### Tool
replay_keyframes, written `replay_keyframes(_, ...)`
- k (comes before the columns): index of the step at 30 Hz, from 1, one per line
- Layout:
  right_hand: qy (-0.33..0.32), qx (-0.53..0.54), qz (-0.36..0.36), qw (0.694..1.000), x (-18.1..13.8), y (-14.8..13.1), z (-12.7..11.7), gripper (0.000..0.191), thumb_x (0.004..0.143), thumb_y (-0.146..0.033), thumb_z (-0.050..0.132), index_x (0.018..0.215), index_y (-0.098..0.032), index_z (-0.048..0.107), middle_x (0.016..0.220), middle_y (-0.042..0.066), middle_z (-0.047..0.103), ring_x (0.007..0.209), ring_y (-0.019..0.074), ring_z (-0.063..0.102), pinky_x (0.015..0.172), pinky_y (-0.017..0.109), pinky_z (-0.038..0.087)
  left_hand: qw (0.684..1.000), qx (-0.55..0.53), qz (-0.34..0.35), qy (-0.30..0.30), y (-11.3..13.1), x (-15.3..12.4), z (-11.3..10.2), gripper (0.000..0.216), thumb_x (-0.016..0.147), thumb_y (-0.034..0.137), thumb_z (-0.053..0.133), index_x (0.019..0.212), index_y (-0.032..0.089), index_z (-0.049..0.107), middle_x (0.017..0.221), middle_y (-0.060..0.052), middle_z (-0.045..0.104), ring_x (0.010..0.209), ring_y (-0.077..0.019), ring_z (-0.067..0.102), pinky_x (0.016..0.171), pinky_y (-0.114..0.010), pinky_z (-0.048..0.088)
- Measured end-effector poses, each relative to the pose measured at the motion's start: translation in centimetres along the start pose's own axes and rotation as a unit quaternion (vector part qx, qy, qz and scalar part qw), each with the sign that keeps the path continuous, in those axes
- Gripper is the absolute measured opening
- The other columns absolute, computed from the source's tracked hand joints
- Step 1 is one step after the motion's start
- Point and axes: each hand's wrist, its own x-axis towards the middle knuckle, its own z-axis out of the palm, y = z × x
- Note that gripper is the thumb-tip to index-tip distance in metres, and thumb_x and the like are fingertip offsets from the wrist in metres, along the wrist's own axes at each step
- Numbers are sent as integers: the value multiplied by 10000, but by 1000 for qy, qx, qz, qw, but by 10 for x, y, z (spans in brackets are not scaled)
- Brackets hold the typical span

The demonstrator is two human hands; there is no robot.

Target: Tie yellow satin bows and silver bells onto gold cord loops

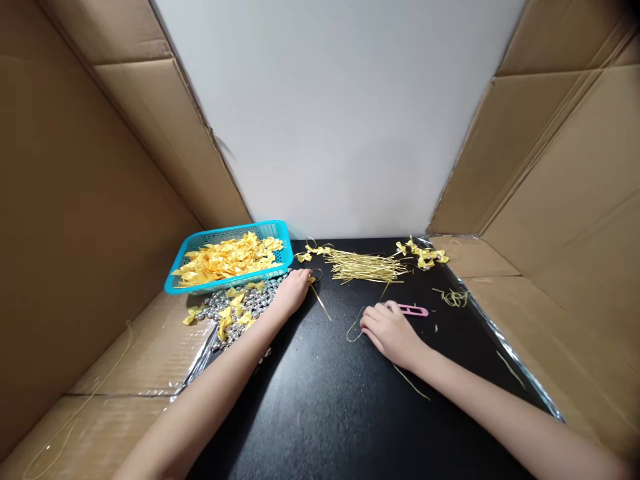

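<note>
Small glossy yellow bow (pixel 311 280), gold strand trailing, is pinched in the left hand (pixel 294 292) beside silver beads (pixel 263 298). Right hand (pixel 390 330) curls over thin looped gold cord (pixel 353 340) by a pink cutter (pixel 416 311); cannot tell whether it grips. Tabletop (pixel 310 413) black, specked; cardboard panels (pixel 560 180) flank a white wall (pixel 340 100).

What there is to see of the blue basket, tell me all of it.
The blue basket is a shallow rounded rectangle, apparently plastic, with perforated sides. It sits open side up at the far left, near the white wall, heaped with yellow bows. Silver beads lie before it; whether the left hand touches it is unclear.
</note>
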Motion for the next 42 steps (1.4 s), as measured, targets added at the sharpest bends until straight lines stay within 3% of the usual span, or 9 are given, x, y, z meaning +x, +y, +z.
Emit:
replay_keyframes(3,31,38,35,998,16,-5,-2,87,921,-188,559,866,-174,625,911,49,671,874,197,572,812,367,335,997,-64,-27,30,2,4,0,313,933,312,580,1199,147,586,1182,-102,626,1016,-224,634,867,-437,546)
replay_keyframes(7,78,102,82,988,38,-19,3,70,853,-234,645,848,-167,628,874,59,679,863,229,600,785,385,393,978,-174,-45,108,13,5,-12,97,915,188,552,962,138,621,959,-119,686,947,-238,646,913,-453,507)
replay_keyframes(14,233,256,121,930,68,-21,-22,199,908,-270,547,1076,-172,586,1038,93,679,878,185,646,783,354,521,887,-414,-51,199,63,-30,-56,235,897,372,561,1027,179,528,872,-59,699,787,-174,699,737,-332,575)
replay_keyframes(15,243,283,116,921,68,-23,-31,195,905,-288,554,1058,-174,592,1022,85,684,839,174,653,763,344,532,867,-461,-53,182,73,-35,-63,268,880,405,586,1011,175,540,842,-49,703,747,-162,702,699,-303,577)
replay_keyframes(18,305,375,75,872,62,-32,-61,117,862,-296,628,902,-187,616,885,36,675,756,152,633,733,329,531,691,-708,-109,98,100,-47,-83,356,714,353,797,947,180,592,812,-12,708,721,-125,693,697,-242,573)
replay_keyframes(21,376,341,-2,861,52,-44,-93,56,841,-200,650,801,-201,611,790,1,611,758,145,585,713,315,497,629,-768,-95,73,120,-51,-99,326,686,277,835,916,195,619,758,22,698,667,-89,670,656,-189,563)
replay_keyframes(25,381,208,-44,900,42,-53,-120,81,824,-162,670,863,-230,692,862,16,593,844,175,579,761,357,488,631,-772,-32,66,135,-48,-113,240,740,269,797,941,226,672,813,13,702,725,-99,667,654,-185,560)
replay_keyframes(31,360,200,-8,911,37,-52,-125,138,822,-196,667,955,-227,684,950,38,575,911,200,579,816,397,505,658,-750,2,62,144,-45,-116,282,766,248,766,1042,277,715,805,-3,709,730,-114,642,676,-204,556)
replay_keyframes(42,353,176,-4,919,36,-58,-122,31,843,-254,657,845,-225,669,865,34,597,857,208,587,774,409,481,603,-795,-64,-21,143,-53,-117,210,751,166,747,946,234,708,874,-2,693,730,-92,654,623,-145,547)
